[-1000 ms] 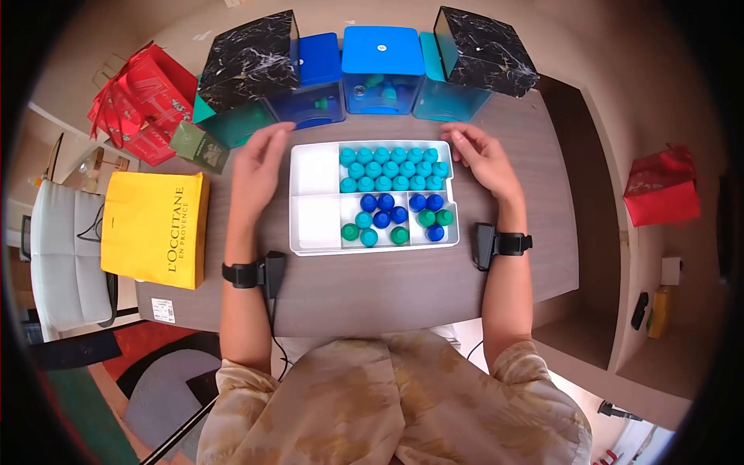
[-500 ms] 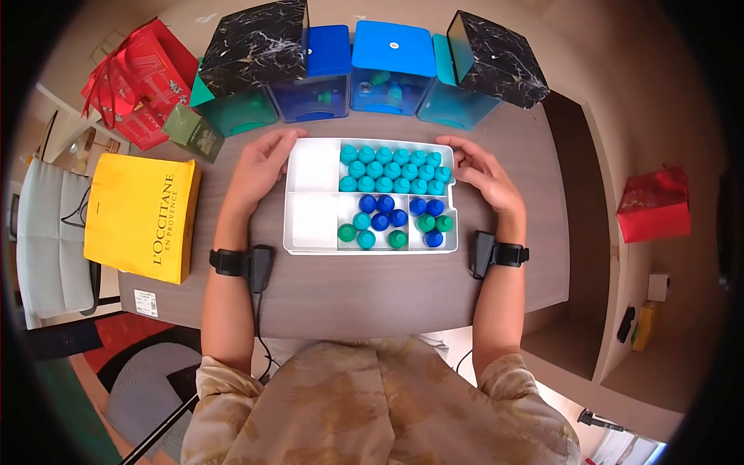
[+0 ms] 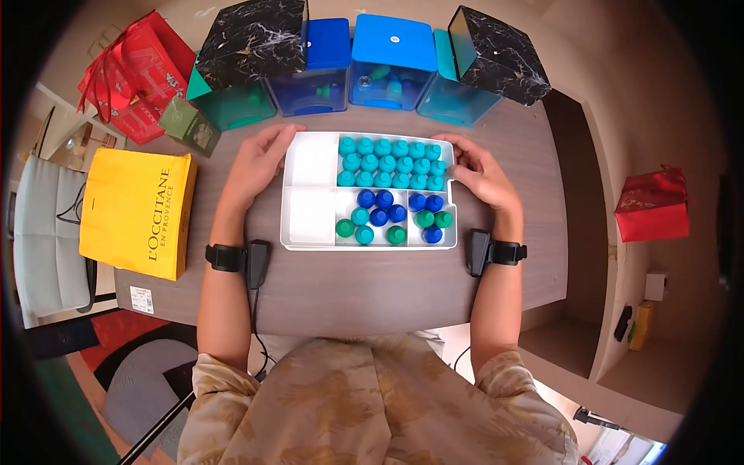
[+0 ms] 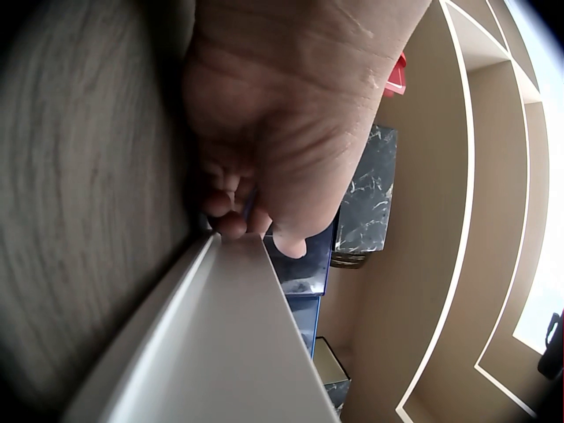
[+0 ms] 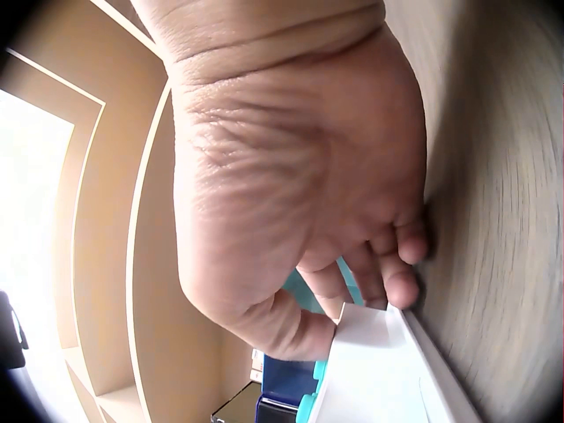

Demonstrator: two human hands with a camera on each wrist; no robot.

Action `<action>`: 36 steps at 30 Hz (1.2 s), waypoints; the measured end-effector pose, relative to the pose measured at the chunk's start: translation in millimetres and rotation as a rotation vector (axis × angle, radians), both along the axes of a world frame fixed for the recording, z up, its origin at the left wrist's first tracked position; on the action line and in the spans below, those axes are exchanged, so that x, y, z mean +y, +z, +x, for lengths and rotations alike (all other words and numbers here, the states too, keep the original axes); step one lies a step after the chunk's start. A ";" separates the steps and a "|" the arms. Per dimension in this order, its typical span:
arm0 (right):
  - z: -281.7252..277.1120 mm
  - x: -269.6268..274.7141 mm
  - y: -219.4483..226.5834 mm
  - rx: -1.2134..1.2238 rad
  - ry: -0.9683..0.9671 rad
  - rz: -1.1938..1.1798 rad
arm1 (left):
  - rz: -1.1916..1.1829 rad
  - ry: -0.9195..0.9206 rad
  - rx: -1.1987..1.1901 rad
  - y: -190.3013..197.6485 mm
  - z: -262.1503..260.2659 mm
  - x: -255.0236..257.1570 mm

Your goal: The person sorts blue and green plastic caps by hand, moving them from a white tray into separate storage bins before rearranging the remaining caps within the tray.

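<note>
A white divided tray [image 3: 310, 217] lies on the table. In its upper right compartment stand rows of small knob-topped turquoise pieces [image 3: 385, 163]; the lower compartments hold dark blue pieces [image 3: 379, 216], green pieces [image 3: 345, 229] and a few more turquoise ones. My left hand [image 3: 258, 161] holds the tray's left end near the far corner, fingertips against the outer wall and thumb by the rim in the left wrist view. At the opposite end my right hand [image 3: 488, 180] pinches the side wall, thumb over the rim [image 5: 357, 313] and fingers outside it.
Behind the tray stand a dark blue bin [image 3: 311, 93], a lighter blue bin [image 3: 391, 74], a green bin [image 3: 236, 105] and a teal bin [image 3: 457, 101], with black marbled boxes [image 3: 252, 43] on the outer two. A yellow bag [image 3: 132, 213], green box [image 3: 190, 126] and red bag [image 3: 139, 85] are at left.
My left hand has come in from beside the tray to its left end. The right hand has closed in on the right end. The head view has shifted slightly.
</note>
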State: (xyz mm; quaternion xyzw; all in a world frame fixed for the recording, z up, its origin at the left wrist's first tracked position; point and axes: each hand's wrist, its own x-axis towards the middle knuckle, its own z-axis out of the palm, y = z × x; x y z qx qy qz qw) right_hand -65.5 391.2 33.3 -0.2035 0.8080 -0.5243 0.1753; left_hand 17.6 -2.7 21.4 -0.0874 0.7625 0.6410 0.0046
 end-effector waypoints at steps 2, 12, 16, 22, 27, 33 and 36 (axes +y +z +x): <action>0.0 1.3 0.8 -0.001 0.016 -0.023 | -0.001 -0.003 -0.002 0.4 0.4 -0.3; -1.8 -0.9 -7.7 -0.004 -0.005 -0.076 | 0.031 -0.001 0.001 -3.2 -1.5 -3.3; -1.3 -2.8 -6.7 0.024 -0.021 -0.029 | 0.012 -0.002 0.000 -1.9 -0.7 -0.6; 1.5 -4.2 0.5 0.039 -0.039 0.040 | -0.010 -0.007 0.001 -4.6 -1.7 -0.8; 1.8 -4.6 1.4 0.042 -0.032 0.033 | 0.034 -0.007 0.009 -5.6 -2.5 0.9; 2.1 -2.6 0.6 -0.014 0.000 -0.122 | 0.003 -0.024 -0.015 -3.1 -1.6 -3.0; 5.6 -7.7 8.5 -0.004 -0.010 -0.104 | 0.031 -0.012 0.005 -4.8 -1.5 -1.2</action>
